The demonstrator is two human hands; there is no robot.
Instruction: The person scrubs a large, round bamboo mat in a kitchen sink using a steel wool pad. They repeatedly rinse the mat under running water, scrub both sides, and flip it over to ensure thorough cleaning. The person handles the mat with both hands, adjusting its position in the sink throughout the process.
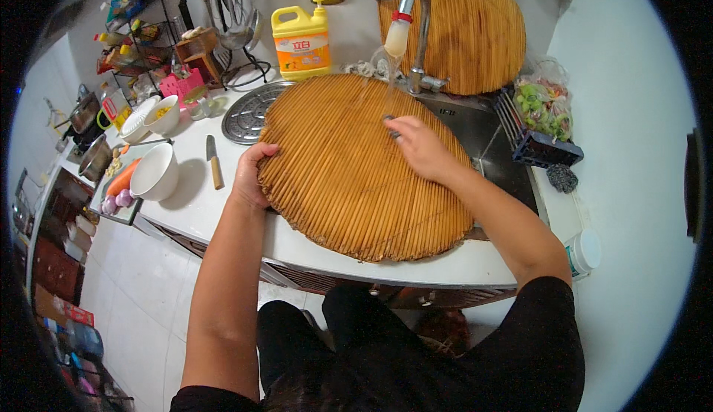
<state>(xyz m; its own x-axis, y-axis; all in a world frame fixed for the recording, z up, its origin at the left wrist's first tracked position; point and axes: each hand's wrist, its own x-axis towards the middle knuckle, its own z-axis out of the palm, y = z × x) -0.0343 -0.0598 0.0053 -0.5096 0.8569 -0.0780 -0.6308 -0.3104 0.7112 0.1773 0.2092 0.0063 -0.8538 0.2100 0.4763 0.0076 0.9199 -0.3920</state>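
A round mat of stitched plant stalks (356, 189) lies tilted over the sink and counter, wet and shiny. My left hand (253, 175) grips its left edge, thumb on top. On the mat's upper right, my right hand (415, 145) holds a small dark scrubbing pad (391, 126), mostly covered by the fingers. Just above that hand, water runs from the curved metal faucet (423, 28), which has a whitish nozzle cover (397, 38) tied with a red band. The steel sink (504, 167) shows only at the mat's right side. A second round stalk mat (473, 28) leans on the wall behind.
Left on the counter are a knife (213, 161), a white bowl (155, 172), and a board with a carrot (123, 178) and onions. A yellow detergent jug (301, 42) and round steel rack (250, 112) stand behind. At right are a bagged dark basket (548, 147) and a scouring ball (562, 178).
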